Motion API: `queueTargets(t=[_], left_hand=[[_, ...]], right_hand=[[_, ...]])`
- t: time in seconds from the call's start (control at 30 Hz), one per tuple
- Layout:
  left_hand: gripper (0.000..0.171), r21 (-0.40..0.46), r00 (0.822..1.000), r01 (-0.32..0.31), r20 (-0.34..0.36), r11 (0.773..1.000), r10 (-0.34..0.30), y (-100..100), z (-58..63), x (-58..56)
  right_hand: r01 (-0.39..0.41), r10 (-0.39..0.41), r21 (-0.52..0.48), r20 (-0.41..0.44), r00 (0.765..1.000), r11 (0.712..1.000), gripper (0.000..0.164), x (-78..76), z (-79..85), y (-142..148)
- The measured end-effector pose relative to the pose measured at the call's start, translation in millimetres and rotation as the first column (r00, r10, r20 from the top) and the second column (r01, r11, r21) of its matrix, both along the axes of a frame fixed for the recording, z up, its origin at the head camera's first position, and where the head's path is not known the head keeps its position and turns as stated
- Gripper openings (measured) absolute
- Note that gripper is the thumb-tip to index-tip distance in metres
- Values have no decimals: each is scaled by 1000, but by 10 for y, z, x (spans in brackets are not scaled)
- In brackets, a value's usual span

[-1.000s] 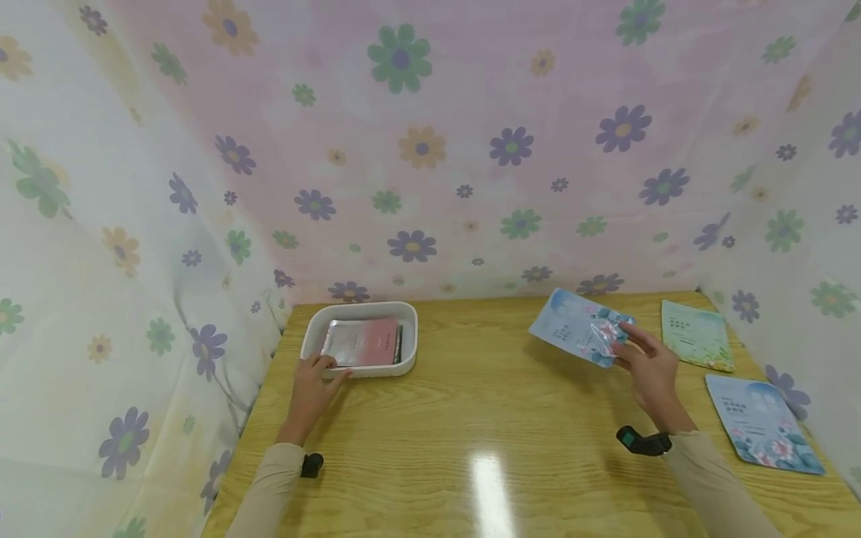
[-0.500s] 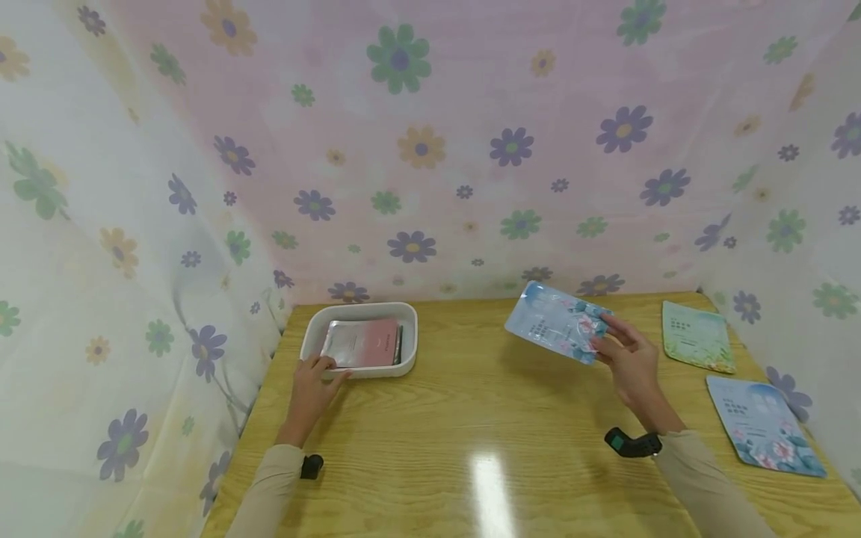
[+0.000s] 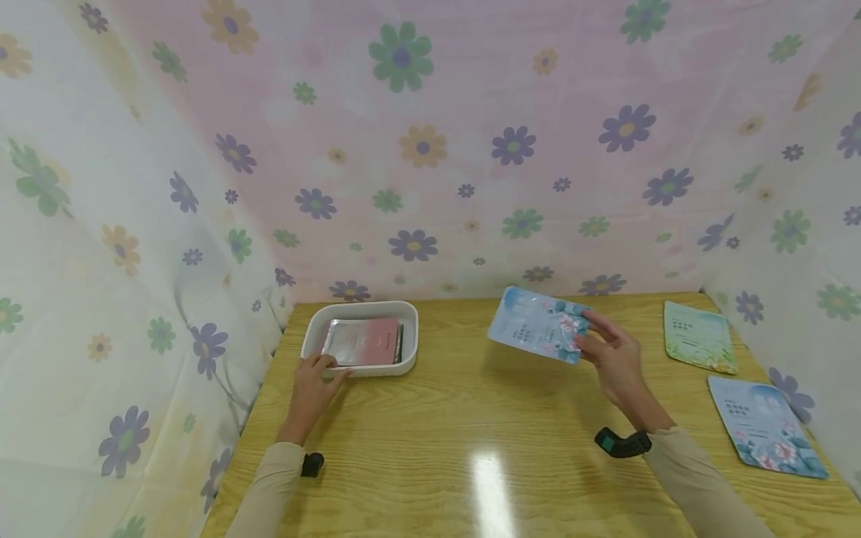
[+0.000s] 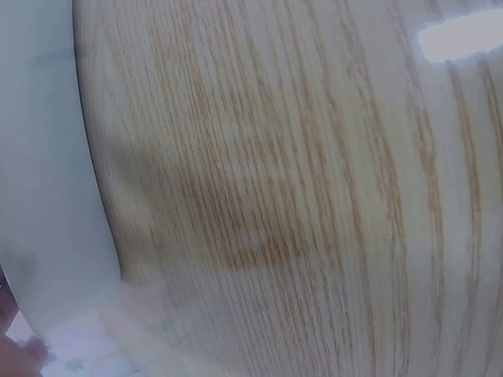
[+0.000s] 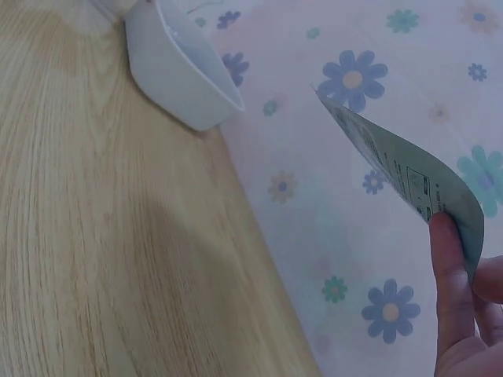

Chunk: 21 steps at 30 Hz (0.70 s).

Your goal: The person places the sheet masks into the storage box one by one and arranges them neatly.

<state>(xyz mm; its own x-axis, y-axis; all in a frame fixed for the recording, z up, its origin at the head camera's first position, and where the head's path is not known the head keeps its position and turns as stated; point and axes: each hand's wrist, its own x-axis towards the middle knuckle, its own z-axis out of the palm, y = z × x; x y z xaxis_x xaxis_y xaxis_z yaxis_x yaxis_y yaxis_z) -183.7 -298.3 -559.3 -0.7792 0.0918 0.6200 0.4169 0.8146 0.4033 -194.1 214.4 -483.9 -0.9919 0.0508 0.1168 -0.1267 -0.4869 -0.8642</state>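
In the head view my right hand (image 3: 616, 364) pinches the right edge of a blue sheet mask packet (image 3: 537, 326), holding it tilted above the table. The right wrist view shows this packet (image 5: 405, 169) nearly edge-on, with printing on its back. My left hand (image 3: 313, 392) grips the front left rim of a white plastic basket (image 3: 410, 340), fingers over the rim and thumb along the front wall. Inside the basket lies a pink and silver packet (image 3: 363, 342), with a dark edge of something under it. Only a bit of the left hand (image 4: 23, 357) shows in the left wrist view.
A green packet (image 3: 699, 336) and another blue packet (image 3: 767, 426) lie flat at the right side of the wooden table (image 3: 430, 448). Flowered cloth (image 3: 464, 149) stands along the back and both sides.
My right hand has carried the blue sheet mask packet leftward over the table, towards the basket. The left hand and the basket have stayed in place.
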Motion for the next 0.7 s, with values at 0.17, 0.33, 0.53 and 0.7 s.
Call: queueTargets(t=[0.17, 0.33, 0.53, 0.7], left_hand=[[33, -1, 1000, -10, 8, 1000, 10, -3, 17, 3], [34, -9, 1000, -5, -15, 1000, 5, -8, 26, -3], [33, -8, 1000, 12, -26, 1000, -13, -8, 37, -6], [33, -3, 999, 17, -40, 1000, -17, -10, 18, -5]], right_hand=[[-43, 43, 4, -3, 999, 999, 47, -23, 18, -127], [-94, 95, -4, 41, 995, 996, 47, -43, 12, -263], [-155, 154, 13, 76, 985, 988, 48, -79, 38, -443], [-181, 179, 10, 103, 979, 983, 47, -88, 54, -581]])
